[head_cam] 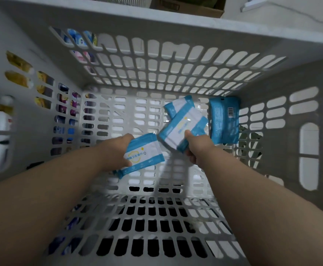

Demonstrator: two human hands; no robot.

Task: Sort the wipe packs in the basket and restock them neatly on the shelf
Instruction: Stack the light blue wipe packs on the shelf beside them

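Note:
I look down into a deep grey slotted basket (176,60). My left hand (118,150) grips a small blue-and-white wipe pack (145,154) by its left end. My right hand (197,146) holds another blue-and-white wipe pack (183,129), thumb on top, lifted a little off the basket floor. A third small pack (178,104) lies partly under that one. A larger all-blue pack (224,120) with a barcode rests against the basket's right wall, apart from both hands.
Through the slots of the left wall I see coloured packages on shelves (41,89). A cardboard box (191,6) stands beyond the basket's far rim. The basket's walls rise high around both forearms.

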